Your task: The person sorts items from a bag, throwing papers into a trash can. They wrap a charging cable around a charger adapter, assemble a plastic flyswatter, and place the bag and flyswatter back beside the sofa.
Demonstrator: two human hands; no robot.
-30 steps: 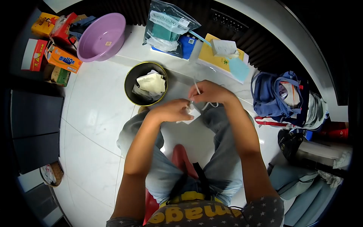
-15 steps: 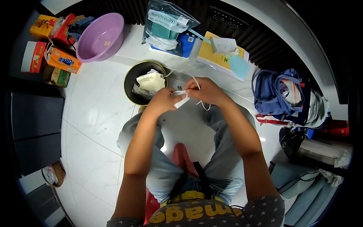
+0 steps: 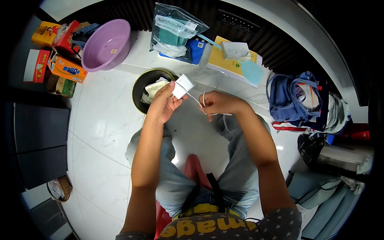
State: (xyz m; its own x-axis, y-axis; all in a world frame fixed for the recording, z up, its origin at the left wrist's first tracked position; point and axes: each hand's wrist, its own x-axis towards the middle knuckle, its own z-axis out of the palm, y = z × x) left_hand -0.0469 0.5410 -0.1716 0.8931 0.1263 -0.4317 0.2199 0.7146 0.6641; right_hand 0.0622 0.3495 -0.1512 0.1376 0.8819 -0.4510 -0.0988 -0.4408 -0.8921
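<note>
My left hand point(image 3: 165, 102) is closed around a white charger block point(image 3: 183, 85), fingers and thumb on its sides. A white cable point(image 3: 193, 97) runs across the block and over to my right hand point(image 3: 220, 104). That hand is closed on the cable, with a loop standing out by the fingers and a stretch passing beneath them. Just behind my left hand is a dark round bin point(image 3: 138, 90) with a yellow rim, holding crumpled pale paper or plastic point(image 3: 155, 88).
On the ledge point(image 3: 138, 52) stand a purple basin point(image 3: 106, 46), a clear bag with green contents point(image 3: 174, 32) and a yellow box point(image 3: 224, 60). Boxes point(image 3: 68, 68) are stacked at far left. A blue bag point(image 3: 286, 100) sits at right. Below are my knees and a red stool point(image 3: 195, 168).
My left hand has turned and lifted the charger block up and forward, over the bin's right edge. My right hand has moved slightly right and away, with the cable stretched between both hands.
</note>
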